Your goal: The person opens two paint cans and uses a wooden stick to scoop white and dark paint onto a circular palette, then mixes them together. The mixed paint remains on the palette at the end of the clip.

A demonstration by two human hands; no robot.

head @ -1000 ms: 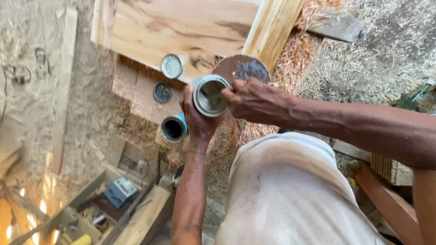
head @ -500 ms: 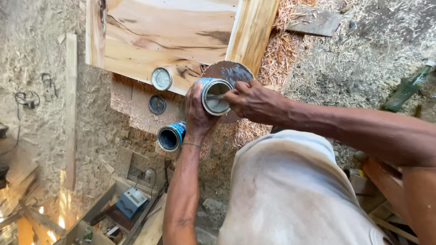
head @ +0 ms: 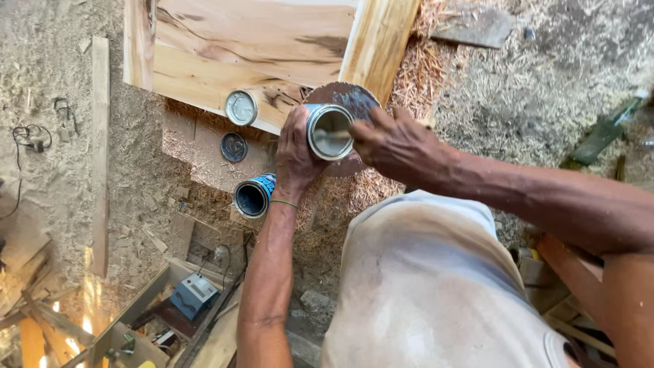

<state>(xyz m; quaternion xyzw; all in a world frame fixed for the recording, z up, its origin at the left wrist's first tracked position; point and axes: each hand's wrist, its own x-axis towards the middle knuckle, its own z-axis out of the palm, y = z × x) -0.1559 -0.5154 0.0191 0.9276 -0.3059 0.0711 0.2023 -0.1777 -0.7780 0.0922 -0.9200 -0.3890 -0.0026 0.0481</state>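
Left hand (head: 294,153) clamped my open tin (head: 330,131) steady while right hand (head: 395,144) gripped a stick, dipping inside.

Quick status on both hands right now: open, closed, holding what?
Left hand: closed around the open tin can, holding it up.
Right hand: fingers closed at the can's mouth, seemingly on a thin stick dipped inside; the grip itself is hidden.

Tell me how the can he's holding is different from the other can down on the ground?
The held can is up in the left hand, while the right hand reaches over its mouth; the blue can sits untouched on the sawdust. The held can looks pale inside, the blue can dark. Both are round, metal and open.
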